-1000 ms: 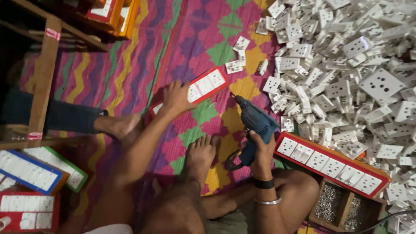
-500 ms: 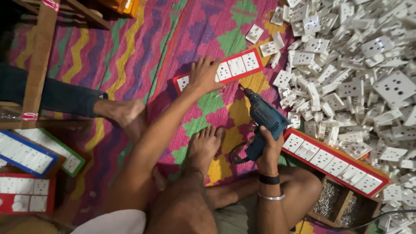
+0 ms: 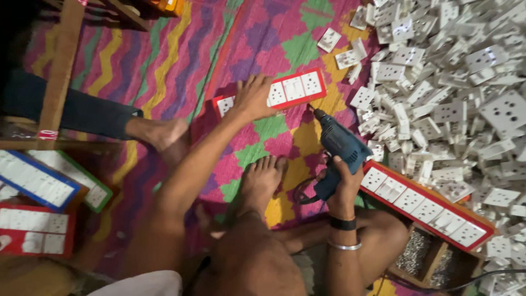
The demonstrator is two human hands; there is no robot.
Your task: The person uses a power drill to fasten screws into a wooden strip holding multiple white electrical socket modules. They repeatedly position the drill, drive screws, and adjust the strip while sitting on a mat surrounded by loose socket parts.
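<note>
My left hand (image 3: 253,97) presses flat on a red-framed switch board (image 3: 290,89) with white sockets, lying on the colourful mat. My right hand (image 3: 344,176) grips the handle of a blue electric drill (image 3: 338,145). The drill's bit points up-left and its tip sits just beside the board's lower right edge. A second red-framed board (image 3: 427,205) of white sockets lies to the right of my right wrist, over my knee. My bare foot (image 3: 263,178) rests between the two arms.
A large heap of loose white socket parts (image 3: 455,93) fills the right side. A wooden box of screws (image 3: 424,257) sits at lower right. More framed boards (image 3: 38,183) lie at the left. Another person's leg and foot (image 3: 156,131) rest on the mat by a wooden frame (image 3: 57,71).
My left hand slid the red board up and to the right across the mat. The drill came up with my right hand, and its tip now sits near the board's edge.
</note>
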